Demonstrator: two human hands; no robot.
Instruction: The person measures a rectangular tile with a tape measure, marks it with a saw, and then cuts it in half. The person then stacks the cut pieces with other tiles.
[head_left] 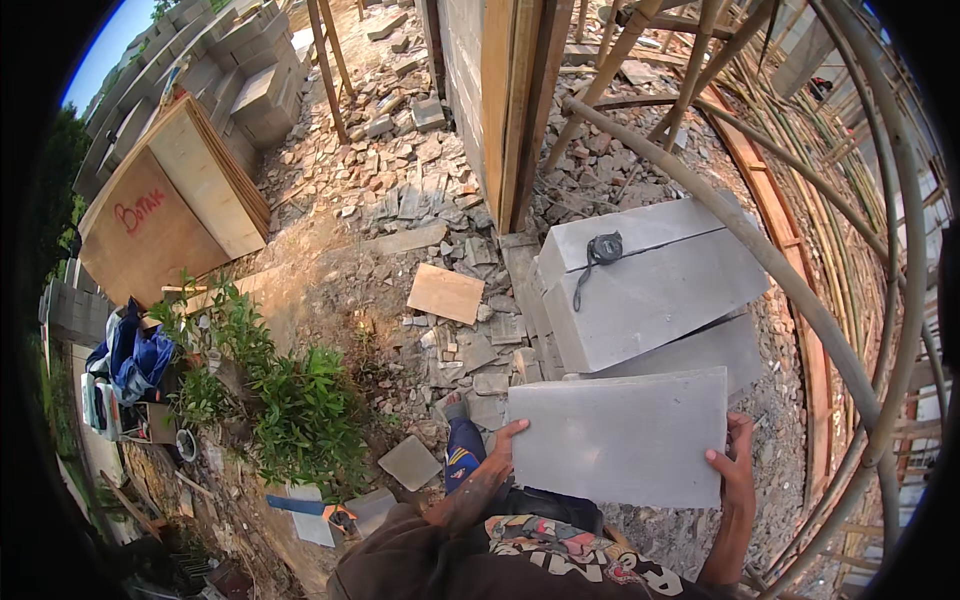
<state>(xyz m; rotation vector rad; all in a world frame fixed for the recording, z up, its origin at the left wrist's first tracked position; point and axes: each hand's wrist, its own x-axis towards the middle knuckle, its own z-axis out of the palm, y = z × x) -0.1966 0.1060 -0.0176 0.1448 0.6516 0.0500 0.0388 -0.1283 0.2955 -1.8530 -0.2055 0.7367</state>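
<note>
A flat grey lightweight concrete block (620, 440) is held up in front of my body, its broad face turned up. My left hand (503, 448) grips its left edge, thumb at the side. On the opposite edge, my right hand (736, 465) is closed with its thumb against the block. Just beyond it lie more grey blocks (660, 290) in a low stack, one partly hidden under the held block. A black tape measure (604, 248) with a wrist strap rests on top of that stack.
Broken rubble (430, 170) covers the ground. A bamboo pole (760, 245) slants close on the right. Left are a leafy bush (310, 410), a handsaw (300, 505) and leaning plywood sheets (170, 205). A timber-edged wall (510, 110) stands ahead; a wooden board (446, 293) lies before it.
</note>
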